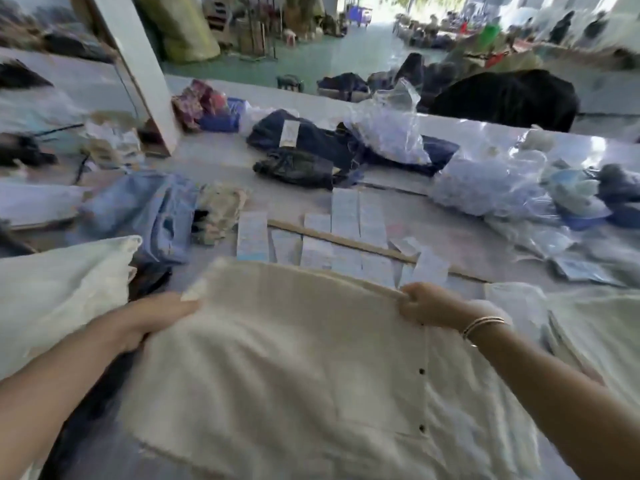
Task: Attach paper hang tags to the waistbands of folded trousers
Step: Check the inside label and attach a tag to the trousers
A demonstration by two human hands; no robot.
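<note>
A long pale work table (450,233) ran across a large workshop, its surface blurred by camera motion. On its right part lay clear plastic bags (491,188) holding light blue folded garments; another crumpled clear bag (388,129) sat further back on dark jeans (311,140), one of which carried a white tag.

The cream trousers (294,358) lay nearest the person, spread wide, the waistband edge toward the far side and running left to right. The left hand (152,317) held the left end of that edge, fingers tucked under the fabric, so their curl could not be told exactly. The right hand (426,303) gripped the right end, fingers closed on the cloth; bracelets circled its wrist.

Just beyond the waistband, rows of paper hang tags (346,230) lay flat with a wooden stick (346,242) across them. A folded light blue garment (159,213) sat left of the tags, a white stack (62,289) at the near left, more cream pieces (595,327) at the right.
</note>
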